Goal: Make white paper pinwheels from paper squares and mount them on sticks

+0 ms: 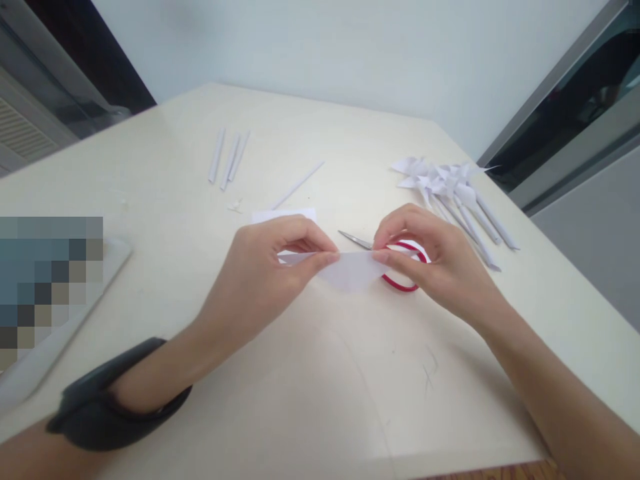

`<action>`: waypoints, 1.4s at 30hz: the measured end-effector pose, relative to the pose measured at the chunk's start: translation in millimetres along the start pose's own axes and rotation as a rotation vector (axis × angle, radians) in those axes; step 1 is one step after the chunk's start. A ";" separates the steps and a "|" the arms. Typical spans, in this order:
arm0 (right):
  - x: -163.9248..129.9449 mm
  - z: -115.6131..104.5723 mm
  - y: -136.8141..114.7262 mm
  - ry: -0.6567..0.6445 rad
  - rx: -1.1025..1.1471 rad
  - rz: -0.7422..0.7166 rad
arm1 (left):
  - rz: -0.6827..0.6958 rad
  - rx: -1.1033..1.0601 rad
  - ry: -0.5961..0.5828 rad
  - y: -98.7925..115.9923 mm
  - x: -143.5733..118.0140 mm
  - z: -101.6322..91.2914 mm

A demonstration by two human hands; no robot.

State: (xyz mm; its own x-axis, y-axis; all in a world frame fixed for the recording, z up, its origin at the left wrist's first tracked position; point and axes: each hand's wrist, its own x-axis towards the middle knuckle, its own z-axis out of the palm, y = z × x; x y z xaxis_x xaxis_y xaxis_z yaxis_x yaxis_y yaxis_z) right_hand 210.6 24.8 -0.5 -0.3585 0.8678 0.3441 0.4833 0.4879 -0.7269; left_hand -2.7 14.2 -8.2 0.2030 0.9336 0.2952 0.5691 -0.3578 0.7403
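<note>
Head camera looks down on a pale table (150, 167) where both hands meet over a small folded sheet of white paper (350, 272). The left hand (265, 267), a dark band (107, 400) on its wrist, is pinched shut on the paper's left end between thumb and forefinger; the right hand (430, 257) is closed on the right end in the same way, so the paper hangs stretched between them just above the table. Right behind the paper lie scissors (395, 267) with red loops, their blades pointing left, partly under the right hand. Farther back sit four rolled paper sticks (230, 157) and a flat white scrap (285, 215); to the right is a heap of finished paper pinwheels (450, 190) on sticks. As I judge it, the thin paper could tear or crease crooked if the two pinches pull against each other, and a slip of either thumb would let the fold spring open. The right hand's knuckles sit so near the scissors that a careless move could nudge them, or catch a finger on the blade tips. Much stays unclear: the fold lines in the paper are washed out white on white, the fingers cover both ends of it, the scissor handles are half hidden, and a blurred block (50, 287) at the left edge covers whatever lies on the flat grey thing there.
</note>
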 end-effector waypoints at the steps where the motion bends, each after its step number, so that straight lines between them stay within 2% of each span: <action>1: -1.3 4.1 -3.4 -0.009 -0.023 0.000 | 0.002 0.002 -0.009 0.8 -0.7 1.5; 11: -8.8 14.6 -12.2 -0.065 -0.099 0.008 | 0.090 0.102 -0.081 6.5 -4.3 2.7; 15: -3.1 -2.7 -4.1 -0.014 -0.101 0.048 | 0.058 0.110 -0.073 -1.2 1.9 -4.3; 18: 2.6 -21.2 7.3 0.048 -0.058 0.118 | 0.039 0.172 0.003 -13.4 10.7 -15.4; 21: 4.6 -27.6 12.5 0.060 -0.014 0.164 | 0.001 0.176 0.073 -19.4 15.8 -22.8; 24: 2.8 -19.1 8.1 0.002 -0.002 0.154 | 0.015 0.102 0.080 -12.4 13.0 -20.1; 28: -1.1 -3.5 -3.1 -0.072 0.017 0.152 | 0.086 0.092 -0.062 1.3 3.6 -7.3; 30: -2.4 0.0 -6.5 -0.077 0.009 0.137 | 0.096 0.107 -0.084 3.2 0.4 -2.1; 34: -4.1 2.0 -8.5 -0.025 -0.095 0.053 | 0.121 0.115 -0.066 1.8 -2.2 3.3; 38: -7.5 9.2 -13.4 -0.068 -0.164 0.003 | 0.161 0.140 -0.056 3.2 -5.1 7.5; 42: -10.6 13.9 -19.9 -0.053 -0.251 -0.045 | 0.181 0.146 -0.040 4.9 -7.7 9.7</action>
State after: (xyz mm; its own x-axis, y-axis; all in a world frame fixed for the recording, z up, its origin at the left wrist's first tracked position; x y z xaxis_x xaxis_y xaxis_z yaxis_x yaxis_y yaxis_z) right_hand 193.7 4.6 2.0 -0.4224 0.8418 0.3360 0.6468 0.5396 -0.5389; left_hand 6.2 5.4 -12.8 0.3416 0.8557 0.3886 0.6296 -0.5154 0.5813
